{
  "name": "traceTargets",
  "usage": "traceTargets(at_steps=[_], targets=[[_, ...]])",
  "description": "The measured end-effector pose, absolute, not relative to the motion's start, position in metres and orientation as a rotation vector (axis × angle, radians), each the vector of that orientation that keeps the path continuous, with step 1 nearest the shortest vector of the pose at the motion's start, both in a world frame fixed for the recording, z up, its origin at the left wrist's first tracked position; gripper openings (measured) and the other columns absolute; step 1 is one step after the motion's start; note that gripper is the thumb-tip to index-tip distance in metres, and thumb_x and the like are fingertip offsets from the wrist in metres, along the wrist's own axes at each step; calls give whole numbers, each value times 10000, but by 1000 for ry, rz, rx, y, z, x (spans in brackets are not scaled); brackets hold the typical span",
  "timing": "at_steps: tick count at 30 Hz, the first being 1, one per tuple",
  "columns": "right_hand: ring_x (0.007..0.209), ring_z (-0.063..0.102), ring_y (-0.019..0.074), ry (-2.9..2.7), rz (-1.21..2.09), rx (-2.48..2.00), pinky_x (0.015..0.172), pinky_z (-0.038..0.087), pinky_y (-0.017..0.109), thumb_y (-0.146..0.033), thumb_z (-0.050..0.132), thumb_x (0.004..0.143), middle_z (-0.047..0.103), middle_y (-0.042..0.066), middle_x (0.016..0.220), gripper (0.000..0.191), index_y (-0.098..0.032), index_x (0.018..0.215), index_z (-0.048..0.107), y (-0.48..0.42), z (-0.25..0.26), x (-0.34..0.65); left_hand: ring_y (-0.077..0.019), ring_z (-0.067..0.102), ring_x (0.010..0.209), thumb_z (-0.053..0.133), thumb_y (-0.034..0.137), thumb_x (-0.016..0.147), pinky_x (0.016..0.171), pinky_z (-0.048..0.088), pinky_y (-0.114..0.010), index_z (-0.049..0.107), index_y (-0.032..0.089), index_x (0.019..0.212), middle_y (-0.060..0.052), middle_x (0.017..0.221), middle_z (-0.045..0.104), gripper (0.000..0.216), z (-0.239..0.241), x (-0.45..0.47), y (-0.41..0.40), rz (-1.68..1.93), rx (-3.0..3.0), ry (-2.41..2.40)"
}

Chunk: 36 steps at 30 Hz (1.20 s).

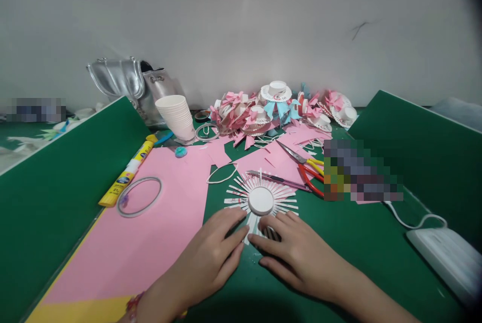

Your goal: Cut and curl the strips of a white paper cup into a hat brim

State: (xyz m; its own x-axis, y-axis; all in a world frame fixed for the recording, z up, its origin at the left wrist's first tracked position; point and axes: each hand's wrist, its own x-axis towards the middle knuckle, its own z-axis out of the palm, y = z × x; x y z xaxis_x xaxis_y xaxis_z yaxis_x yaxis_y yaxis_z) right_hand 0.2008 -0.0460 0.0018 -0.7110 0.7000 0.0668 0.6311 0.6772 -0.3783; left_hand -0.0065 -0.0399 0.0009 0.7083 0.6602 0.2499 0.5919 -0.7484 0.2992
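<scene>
A white paper cup cut into spread strips (260,199) lies bottom-up on the green table (350,242), like a sunburst. My left hand (211,255) rests at its near left edge with fingers stretched flat on the strips. My right hand (293,250) lies at its near right edge, fingers flat and pressing down on the near strips. Neither hand grips anything. A large pink paper sheet (150,232) lies just left of my left hand.
A glue stick (126,176) and a tape ring (139,196) lie on the pink sheet. Stacked paper cups (176,116), a silver bag (128,82), finished paper hats (278,104), scissors (307,167) and a craft knife (278,179) sit behind. White device (446,257) at right. Green dividers flank both sides.
</scene>
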Motion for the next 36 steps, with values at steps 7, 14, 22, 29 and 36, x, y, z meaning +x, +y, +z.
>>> traceTargets(at_steps=[7,14,22,29,36], targets=[[816,436,194,-2700,399,-1083,679,309,315,-289,440,852,513,47,957,277,-270,1125,484,-45,1,200,-250,471,1110,428,144,801,923,381,-456,593,196,1007,-64,1152,582,269,10,-7,-32,386,2944,983],[819,448,187,-2707,434,-1068,676,293,304,-278,443,852,521,54,949,257,-276,1094,530,-43,4,204,-266,486,1097,429,161,794,908,380,-471,609,173,960,-63,1137,601,245,10,-9,-25,399,3051,996],[826,450,185,-2741,487,-1049,674,290,302,-264,416,862,513,52,952,264,-279,1105,519,-42,7,209,-276,487,1092,431,166,791,907,372,-479,604,168,957,-71,1126,607,240,5,-14,-22,412,3010,1049],[851,459,191,-2729,490,-1044,689,291,311,-248,410,864,517,60,956,278,-277,1121,514,-42,6,210,-222,505,1057,420,128,803,935,366,-426,551,168,1044,-78,1101,603,277,4,-13,-26,414,2908,953],[853,469,189,-2731,470,-1032,686,301,303,-237,431,853,523,56,954,298,-286,1138,504,-41,6,210,-249,478,1094,444,162,798,928,364,-456,573,213,1031,-79,1137,578,270,8,-9,-29,346,2889,915]])
